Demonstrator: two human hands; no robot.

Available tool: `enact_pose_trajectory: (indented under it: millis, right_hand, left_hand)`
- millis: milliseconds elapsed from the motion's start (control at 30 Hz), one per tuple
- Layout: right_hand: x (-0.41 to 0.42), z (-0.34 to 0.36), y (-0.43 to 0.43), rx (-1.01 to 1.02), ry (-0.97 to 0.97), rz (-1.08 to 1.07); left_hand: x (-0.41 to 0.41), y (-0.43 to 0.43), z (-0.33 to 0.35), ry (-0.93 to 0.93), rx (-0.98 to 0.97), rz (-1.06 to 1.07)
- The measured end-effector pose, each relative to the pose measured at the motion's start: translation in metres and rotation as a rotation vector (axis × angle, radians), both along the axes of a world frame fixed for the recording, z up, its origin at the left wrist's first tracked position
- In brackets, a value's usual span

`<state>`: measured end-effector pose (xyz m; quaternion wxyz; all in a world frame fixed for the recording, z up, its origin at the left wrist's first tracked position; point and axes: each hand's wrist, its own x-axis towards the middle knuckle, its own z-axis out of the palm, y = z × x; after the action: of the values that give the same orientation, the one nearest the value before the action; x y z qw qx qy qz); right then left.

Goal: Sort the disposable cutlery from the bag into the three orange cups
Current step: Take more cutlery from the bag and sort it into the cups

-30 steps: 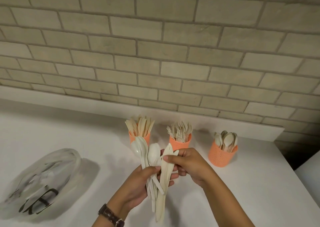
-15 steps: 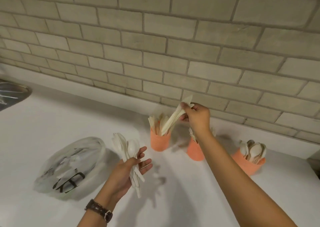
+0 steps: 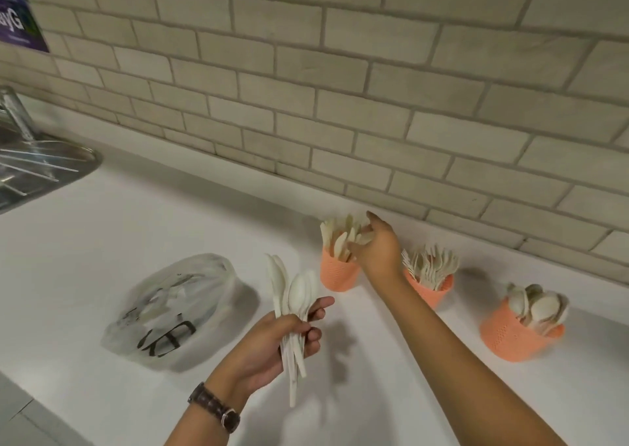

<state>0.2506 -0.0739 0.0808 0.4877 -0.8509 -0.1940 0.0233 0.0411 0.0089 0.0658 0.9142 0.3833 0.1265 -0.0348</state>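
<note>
Knives: raised over the left cup half a second ago, now standing in it. The right grip is resting at their tops; pinching or releasing, cannot tell.
Spoons: the left grip is clasping them above the desk, near the bag; probably next.

**Orange, cream and white**

All three cups are orange with a fine dotted mesh pattern: left cup, middle cup, right cup. The knives, forks and spoons in them are pale cream. The white spoons in my left grip come close to the plain white desk. The bag is cloudy clear with black marks. My watch strap is dark brown. The wall is grey-beige brick with darker joints, the sink silver steel, the sign purple with white letters.
</note>
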Motion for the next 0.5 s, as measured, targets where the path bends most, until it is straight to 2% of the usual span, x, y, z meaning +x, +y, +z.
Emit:
enact_pose_trajectory:
  millis: [67,167,267,433,500]
  right_hand:
    - [-0.015,0.011,-0.019,0.025,-0.062,-0.081]
    - [-0.054,0.025,-0.055,0.216,0.133,-0.039]
    - [-0.09,0.033,-0.085,0.297,0.384,0.077]
    - [-0.106,0.027,-0.115,0.345,0.495,0.009]
    - [-0.106,0.026,-0.128,0.39,0.519,-0.041]
  left_hand:
    - [0.006,-0.005,-0.001,-0.001,0.051,0.003]
    - [0.016,-0.015,0.0,-0.026,0.172,0.007]
    - [0.026,-0.029,0.005,-0.048,0.333,-0.024]
    - [0.046,-0.059,0.003,-0.032,0.628,-0.121]
    - [0.054,-0.073,0.001,-0.047,0.65,-0.17]
